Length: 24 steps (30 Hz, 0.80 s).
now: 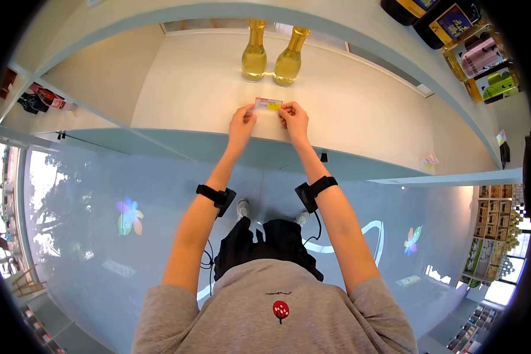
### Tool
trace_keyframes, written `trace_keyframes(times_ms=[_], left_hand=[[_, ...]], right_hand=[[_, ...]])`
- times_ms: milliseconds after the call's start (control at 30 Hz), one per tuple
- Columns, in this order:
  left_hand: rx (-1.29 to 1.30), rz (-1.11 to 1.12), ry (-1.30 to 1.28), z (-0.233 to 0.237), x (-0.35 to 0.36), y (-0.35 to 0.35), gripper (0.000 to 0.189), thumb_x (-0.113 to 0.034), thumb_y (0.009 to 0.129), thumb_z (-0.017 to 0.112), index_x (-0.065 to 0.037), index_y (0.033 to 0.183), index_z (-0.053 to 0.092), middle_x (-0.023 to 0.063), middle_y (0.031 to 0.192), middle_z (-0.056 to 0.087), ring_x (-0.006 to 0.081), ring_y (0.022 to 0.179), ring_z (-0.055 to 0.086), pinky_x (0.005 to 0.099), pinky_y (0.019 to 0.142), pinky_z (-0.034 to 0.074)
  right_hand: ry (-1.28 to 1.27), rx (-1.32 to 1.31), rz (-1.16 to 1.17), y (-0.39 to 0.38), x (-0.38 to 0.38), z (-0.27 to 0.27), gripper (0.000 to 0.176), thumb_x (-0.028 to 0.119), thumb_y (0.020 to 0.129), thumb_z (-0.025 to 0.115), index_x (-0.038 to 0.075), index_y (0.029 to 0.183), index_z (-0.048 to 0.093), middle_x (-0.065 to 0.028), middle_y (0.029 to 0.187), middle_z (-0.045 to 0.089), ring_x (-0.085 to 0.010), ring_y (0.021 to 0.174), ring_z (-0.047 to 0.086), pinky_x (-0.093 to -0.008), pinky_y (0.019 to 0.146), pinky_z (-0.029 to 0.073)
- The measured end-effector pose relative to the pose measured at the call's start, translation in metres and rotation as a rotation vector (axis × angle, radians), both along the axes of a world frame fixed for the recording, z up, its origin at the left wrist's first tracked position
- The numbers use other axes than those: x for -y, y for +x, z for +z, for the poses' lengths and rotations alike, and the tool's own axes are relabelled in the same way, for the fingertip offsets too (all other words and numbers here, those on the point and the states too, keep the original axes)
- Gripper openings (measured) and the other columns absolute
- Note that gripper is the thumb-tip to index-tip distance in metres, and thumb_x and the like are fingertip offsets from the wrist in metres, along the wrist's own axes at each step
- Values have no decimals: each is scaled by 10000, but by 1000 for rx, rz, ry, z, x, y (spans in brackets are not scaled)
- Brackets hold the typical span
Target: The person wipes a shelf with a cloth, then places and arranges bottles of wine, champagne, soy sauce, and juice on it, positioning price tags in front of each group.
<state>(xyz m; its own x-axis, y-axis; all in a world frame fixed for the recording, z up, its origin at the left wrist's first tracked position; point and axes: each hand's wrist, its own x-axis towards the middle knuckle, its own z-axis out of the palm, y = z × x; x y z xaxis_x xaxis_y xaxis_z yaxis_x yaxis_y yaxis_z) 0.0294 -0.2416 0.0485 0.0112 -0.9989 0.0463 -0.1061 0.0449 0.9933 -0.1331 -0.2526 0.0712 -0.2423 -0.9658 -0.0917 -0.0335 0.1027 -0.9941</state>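
A small price tag (269, 104), white with red print and a yellow patch, is held between my two hands above the front of a pale shelf (189, 100). My left hand (242, 125) pinches its left end, fingers closed. On its right end, my right hand (294, 121) has thumb and finger pressed together. Just behind the tag stand two clear bottles of yellow liquid with gold foil necks, a left bottle (254, 59) and a right bottle (288, 62). Both are upright on the shelf.
A shelf edge (218, 10) arches above. Dark bottles (448, 25) and a pink-labelled bottle (481, 56) stand at upper right. Red and black items (44, 97) sit in the left compartment. Another tag (429, 160) lies at the shelf's right front. Below is a shiny floor (171, 194).
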Motion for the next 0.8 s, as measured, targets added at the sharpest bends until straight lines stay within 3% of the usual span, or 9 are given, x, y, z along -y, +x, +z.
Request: trace_keyframes(times_ms=[367,500,533,633,800], left_hand=[[-93,11,-29,-6,4,4,327,-39,845,554,-40,1171,530,54,1020,542,127,914,514,250,829,437],[-85,24,18,-3,0,3,342,-38,850,545,-42,1190,507,60,1056,536,139,951,516,258,844,437],[-78,28,8,-4,0,2,345,-38,850,545,-43,1192,503,61,1067,533,141,960,515,260,846,437],[-87,42,-39,-11,3,4,351,-36,848,540,-38,1196,492,72,1093,516,154,957,519,266,837,443],[-53,114,-136,-2,-5,7,320,-27,853,514,-14,1170,480,90,1123,479,164,899,526,270,786,453]], right_hand=[[-66,-184,-21,5,0,-9,65,69,759,663,19,797,646,-11,603,565,-71,477,472,-225,445,388],[-54,-277,-29,4,1,-10,87,104,754,662,42,815,657,-26,600,569,-96,532,503,-254,504,413],[-102,-293,-21,4,3,-14,58,70,788,647,17,812,656,14,593,536,-48,477,454,-207,432,378],[-125,-362,-16,5,4,-18,94,70,786,647,17,863,643,2,607,552,-57,487,468,-214,435,381],[-87,-191,-21,-1,-8,0,284,94,786,654,21,1044,560,-21,651,572,-74,517,490,-229,454,399]])
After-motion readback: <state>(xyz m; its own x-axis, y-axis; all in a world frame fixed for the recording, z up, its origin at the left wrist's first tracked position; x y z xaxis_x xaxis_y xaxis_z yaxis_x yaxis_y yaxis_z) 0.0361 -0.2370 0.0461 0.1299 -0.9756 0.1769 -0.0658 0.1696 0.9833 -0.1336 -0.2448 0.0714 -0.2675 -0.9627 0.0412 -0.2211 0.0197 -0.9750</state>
